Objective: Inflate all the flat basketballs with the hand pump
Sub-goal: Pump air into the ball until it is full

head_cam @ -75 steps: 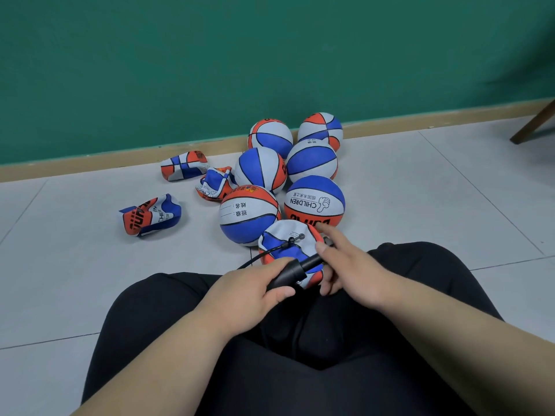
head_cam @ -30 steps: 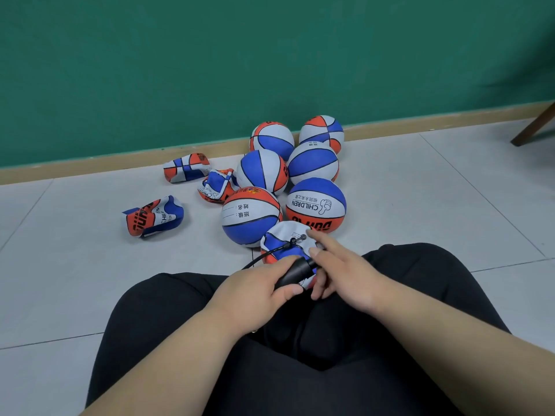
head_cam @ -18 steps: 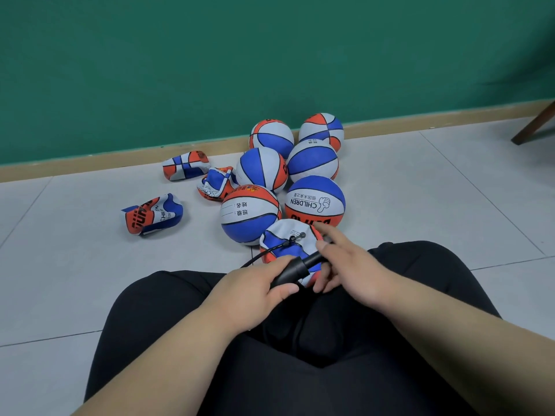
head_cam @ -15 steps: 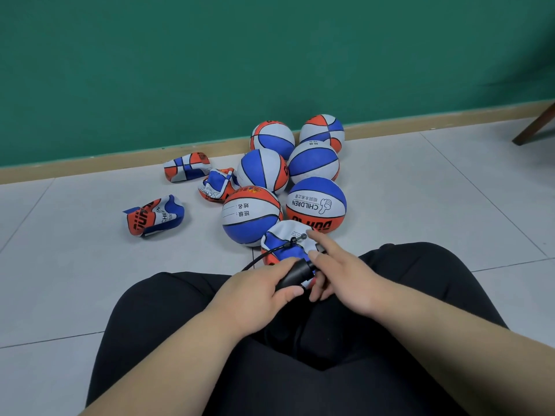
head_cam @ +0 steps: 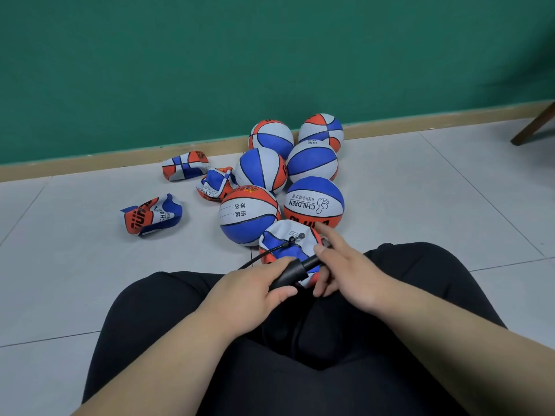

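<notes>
Head view. A person is sitting cross-legged in black trousers [head_cam: 300, 370] on the tiled floor [head_cam: 435, 205], facing a green wall [head_cam: 270, 55].

Far left: a first flat ball [head_cam: 151, 216] is lying crumpled and alone on the tiles. A second flat ball [head_cam: 184, 165] is lying near the floor's far edge by the baseboard [head_cam: 90, 162]. A third flat ball [head_cam: 214, 184] is lying just right of it, touching the cluster of round balls.

The left hand [head_cam: 252, 291] is gripping the black barrel of the hand pump [head_cam: 289, 276], fingers wrapped round it, thumb underneath. The hose [head_cam: 261, 255] is curving from behind that hand up to the valve of the half-flat ball [head_cam: 285, 235], which is resting against the knees, its top still dented.

Behind it, six round balls [head_cam: 261, 169] are sitting packed together, reaching back to the baseboard. The nearest two are touching the half-flat ball.

The right hand [head_cam: 345, 271] is holding the pump's handle end, lower fingers curled round it, forefinger sticking out straight over the ball.

Far right: a wooden chair leg [head_cam: 534, 124] is standing at the floor's far right corner.
</notes>
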